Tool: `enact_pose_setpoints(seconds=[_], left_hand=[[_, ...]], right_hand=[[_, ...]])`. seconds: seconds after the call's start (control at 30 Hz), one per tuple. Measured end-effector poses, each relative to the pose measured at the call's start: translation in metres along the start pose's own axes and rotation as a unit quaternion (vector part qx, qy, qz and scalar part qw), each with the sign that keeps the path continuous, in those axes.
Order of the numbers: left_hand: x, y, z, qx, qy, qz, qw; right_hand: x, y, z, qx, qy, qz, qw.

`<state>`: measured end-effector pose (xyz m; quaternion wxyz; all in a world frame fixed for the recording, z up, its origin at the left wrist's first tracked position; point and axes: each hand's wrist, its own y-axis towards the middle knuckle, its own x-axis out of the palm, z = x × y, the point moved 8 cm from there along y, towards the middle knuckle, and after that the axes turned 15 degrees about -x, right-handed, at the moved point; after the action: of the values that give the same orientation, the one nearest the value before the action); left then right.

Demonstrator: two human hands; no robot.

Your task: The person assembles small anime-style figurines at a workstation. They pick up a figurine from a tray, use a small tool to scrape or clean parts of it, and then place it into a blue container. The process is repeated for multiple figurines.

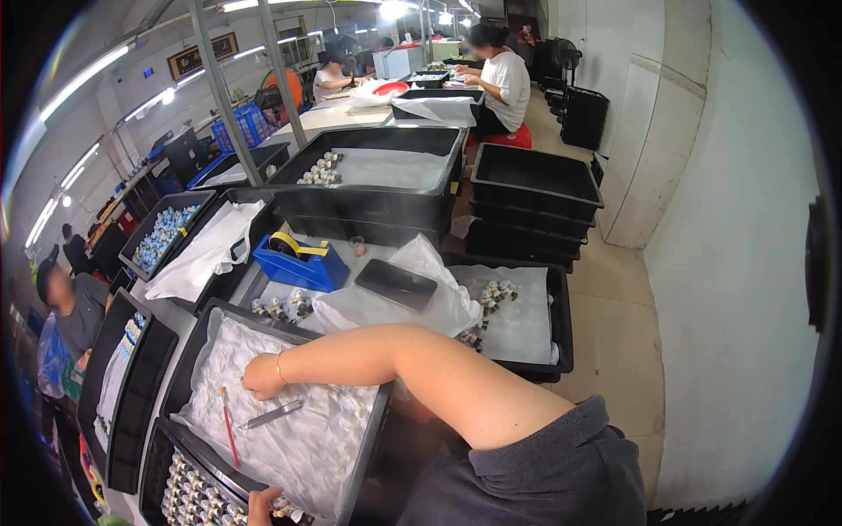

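Note:
My right hand [261, 377] reaches across from the right into a black tray [379, 430]. Its fingers are curled down against the thin white sheet [307, 447] that lines the tray over rows of small lumps; what they hold, if anything, is hidden. On the sheet beside it lie a slim red brush [230, 430] and a grey pen-like tool [272, 415]. At the bottom edge my left hand [261, 506] shows only in part, fingers bent, by the tray's near corner. Small white-and-gold figurines [285, 508] are close to it; its grip is hidden.
Another tray of figurines [189, 491] stands at lower left. Beyond are a blue tape dispenser [303, 263], a dark phone [396, 285] on white sheeting, and a tray with several figurines [517, 324]. Stacked black crates [535, 188] stand at right. People sit farther back; one person [83, 307] is at left.

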<state>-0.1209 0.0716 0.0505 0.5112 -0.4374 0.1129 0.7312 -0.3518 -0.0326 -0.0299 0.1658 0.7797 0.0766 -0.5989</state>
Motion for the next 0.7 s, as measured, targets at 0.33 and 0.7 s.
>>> enact_pose_setpoints(seconds=[0.33,0.7], left_hand=[[0.0006,0.0001,-0.001,0.004,-0.002,-0.002,1.0],[0.0009,0.0001,-0.0001,0.0,0.0,-0.005,1.0]], right_hand=[[0.0018,0.0008,0.0007,-0.002,-0.002,-0.003,1.0],[-0.0012,-0.0005,-0.0025,-0.004,-0.003,-0.008,1.0]])
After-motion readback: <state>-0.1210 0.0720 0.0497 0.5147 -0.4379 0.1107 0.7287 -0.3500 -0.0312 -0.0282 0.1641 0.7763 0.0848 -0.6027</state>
